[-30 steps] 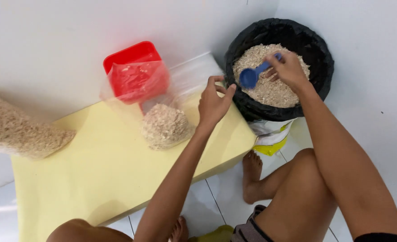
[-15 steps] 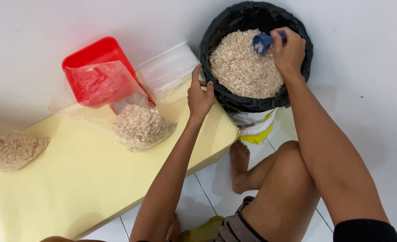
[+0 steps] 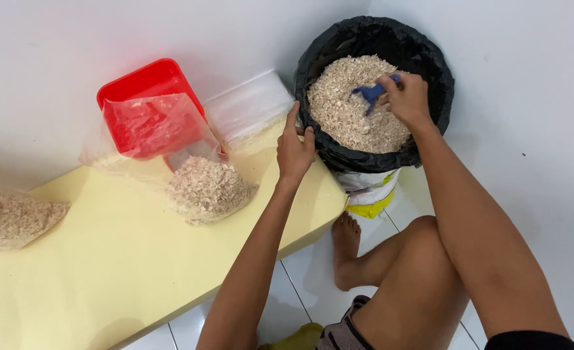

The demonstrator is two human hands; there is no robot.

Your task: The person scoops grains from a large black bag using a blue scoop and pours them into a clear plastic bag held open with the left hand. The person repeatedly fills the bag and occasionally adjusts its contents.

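Right hand [image 3: 407, 97] clamped on a blue scoop [image 3: 371, 94], buried in the flakes [image 3: 348, 110] inside the black-lined bin [image 3: 429, 58]. Left hand [image 3: 294, 149] grips the bin's near rim. Part-filled clear bag [image 3: 206, 185] lies on the yellow table [image 3: 105, 272] beside it.

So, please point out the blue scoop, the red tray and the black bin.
blue scoop [image 3: 371, 93], head view, on its bowl.
red tray [image 3: 145, 81], head view, on its far rim.
black bin [image 3: 364, 161], head view, on its near wall.
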